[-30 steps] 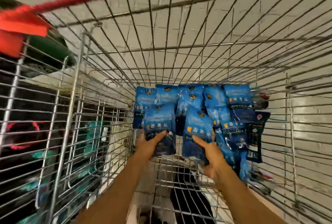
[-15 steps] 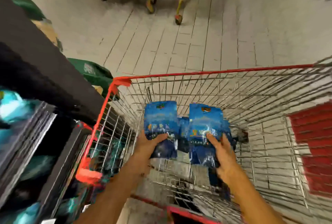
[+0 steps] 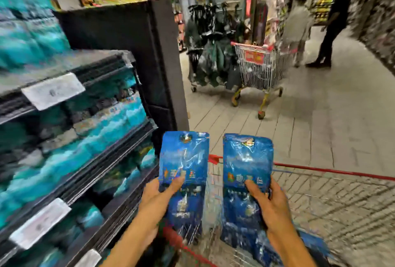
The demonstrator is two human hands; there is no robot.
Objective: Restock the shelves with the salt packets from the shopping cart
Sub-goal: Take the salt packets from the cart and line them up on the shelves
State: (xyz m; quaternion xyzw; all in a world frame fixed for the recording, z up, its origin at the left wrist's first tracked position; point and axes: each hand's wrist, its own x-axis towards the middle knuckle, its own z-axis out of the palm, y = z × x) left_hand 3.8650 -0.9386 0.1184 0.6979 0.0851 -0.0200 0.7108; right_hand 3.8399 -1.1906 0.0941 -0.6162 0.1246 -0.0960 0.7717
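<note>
- While both pkts are riding above the shopping cart (image 3: 333, 172), the left hand (image 3: 157, 197) is grasping one blue salt packet (image 3: 183, 172) by its lower half, thumb lying across the front, fingers hidden behind.
- The right hand (image 3: 267, 204) is doing the same w/ a second salt packet (image 3: 248, 172), thumb pressing on the printed band.
- Both pkts are standing upright, side by side, a narrow gap btwn them, not touching; held low so the tops are staying free, prob. to slide them top-first or face-out onto a shelf.
- They're hovering over the cart's near left corner, just beside the shelves (image 3: 85, 138), which are running along the left edge of view.
- Shelves are already carrying teal/blue bags; too blurred to tell if same product. White price tags (image 3: 53, 90) are sitting on the front lips.
- More blue pkts are lying in the cart below the right forearm, so restocking is looking far from done.
- Next, judging by the layout: swinging both hands left toward a shelf gap; the risk is snagging on a shelf lip.
- Further down the aisle another cart (image 3: 259, 67) and two people are standing, well apart.
</note>
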